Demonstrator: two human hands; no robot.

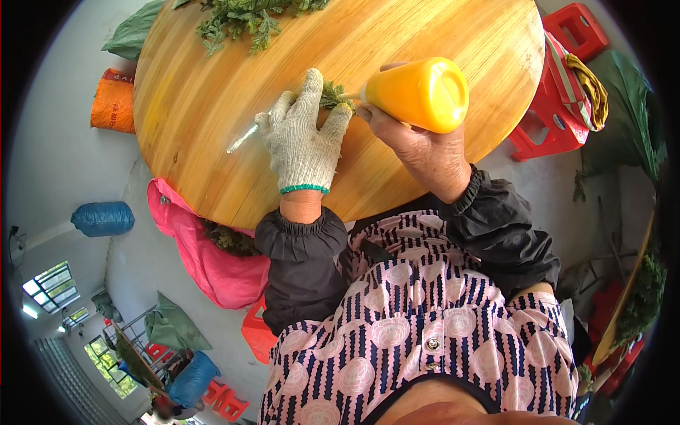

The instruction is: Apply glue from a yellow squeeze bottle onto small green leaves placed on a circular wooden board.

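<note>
My left hand, in a pale knit glove with a green cuff edge, rests on the round wooden table. Its thumb and forefinger are around a small green sprig, holding it against the wood; part of the sprig is hidden under the glove. A shiny, whitish thin strip sticks out beside the glove's outer fingers. My bare right hand is wrapped around a yellow squeeze bottle, tilted on its side with the narrow nozzle pointing left at the sprig. The nozzle tip appears to meet the sprig.
More green artificial foliage lies at the table's far edge. A pink sack with foliage inside stands at the near left. Red plastic stools and a dark green sack are on the right; an orange bag is on the left.
</note>
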